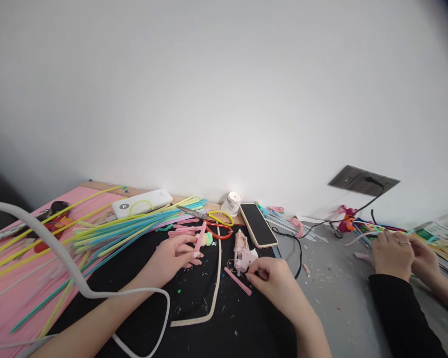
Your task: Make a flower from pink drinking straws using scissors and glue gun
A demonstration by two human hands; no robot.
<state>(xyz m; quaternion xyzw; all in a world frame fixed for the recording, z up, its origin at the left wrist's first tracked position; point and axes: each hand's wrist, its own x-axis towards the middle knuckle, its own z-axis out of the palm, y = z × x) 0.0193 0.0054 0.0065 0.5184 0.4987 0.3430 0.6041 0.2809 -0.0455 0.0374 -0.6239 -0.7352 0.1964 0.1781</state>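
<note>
My left hand (pixel 177 254) is closed on a short pink fuzzy strip (pixel 200 235), which looks like a piece of pipe cleaner and sticks up between thumb and fingers. Just behind it lie more pink strips (pixel 184 229) and a small yellow-green striped piece (pixel 207 239). Fingers bent, my right hand (pixel 274 281) is at the handle end of a pale pink hot glue gun (pixel 243 254), whose stained nozzle points away from me; the hand hides the handle. One loose pink strip (pixel 238 281) rests on the black mat (pixel 194 298) between my hands.
Scissors (pixel 220 224) lie behind my left hand, beside bundled pastel pipe cleaners (pixel 134 226). A white power bank (pixel 142 203), white cup (pixel 231 204) and phone (pixel 259 225) line the wall. A white cable (pixel 70 263) crosses the left foreground. Another person's hands (pixel 393 254) work at right.
</note>
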